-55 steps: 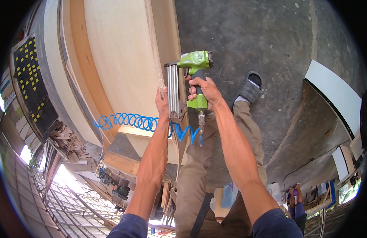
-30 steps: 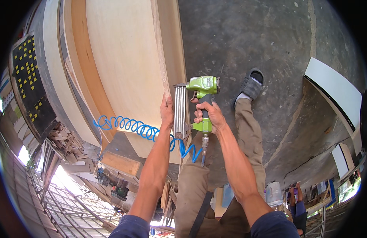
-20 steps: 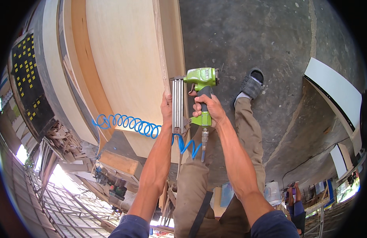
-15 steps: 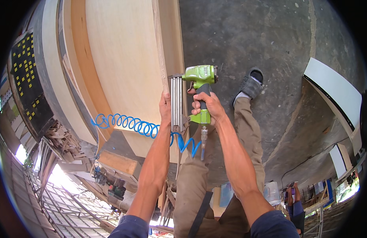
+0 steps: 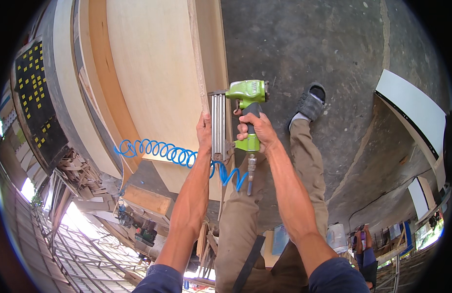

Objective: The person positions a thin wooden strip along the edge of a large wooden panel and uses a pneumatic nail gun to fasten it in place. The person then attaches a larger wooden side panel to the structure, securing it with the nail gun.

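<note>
A green pneumatic nail gun with a ribbed silver magazine is in my right hand, its fingers wrapped round the dark grip. Its nose meets the edge of a pale wooden panel standing to the left. My left hand grips that panel's edge just beside the magazine; part of its fingers is hidden behind the wood. From the fitting under the handle, a coiled blue air hose runs left across my left forearm's line and over the panel.
More curved boards lie left of the panel, near a black mat with yellow squares. Wood scraps are piled at lower left. White-faced panels stand at right. Another person is at lower right, beside a white bucket.
The view has shifted very slightly. Both hands and the nail gun keep their places against the panel.
</note>
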Motion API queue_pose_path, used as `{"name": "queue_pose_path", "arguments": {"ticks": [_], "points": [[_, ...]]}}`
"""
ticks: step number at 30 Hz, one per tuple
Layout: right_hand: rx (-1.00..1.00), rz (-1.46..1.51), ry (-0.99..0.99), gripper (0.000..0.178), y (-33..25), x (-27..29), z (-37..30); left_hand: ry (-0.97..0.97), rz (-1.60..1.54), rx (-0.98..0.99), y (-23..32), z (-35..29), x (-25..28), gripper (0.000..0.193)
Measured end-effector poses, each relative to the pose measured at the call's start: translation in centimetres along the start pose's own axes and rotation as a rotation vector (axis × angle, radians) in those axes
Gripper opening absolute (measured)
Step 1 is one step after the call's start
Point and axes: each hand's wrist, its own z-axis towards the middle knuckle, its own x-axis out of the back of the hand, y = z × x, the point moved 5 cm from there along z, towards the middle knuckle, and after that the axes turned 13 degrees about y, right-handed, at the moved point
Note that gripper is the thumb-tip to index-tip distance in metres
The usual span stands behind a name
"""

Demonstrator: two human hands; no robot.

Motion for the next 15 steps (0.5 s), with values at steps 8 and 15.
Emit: {"name": "queue_pose_path", "arguments": {"ticks": [8, 15], "points": [[0.007, -0.003, 0.014, 0.024, 0.1, 0.5, 1.6, 0.002, 0.075, -0.022, -0.7, 0.2, 0.9, 0.049], [0.006, 0.012, 0.024, 0.025, 0.0, 1.2, 2.3, -0.022, 0.052, -0.004, -0.2, 0.1, 0.3, 0.049]]}}
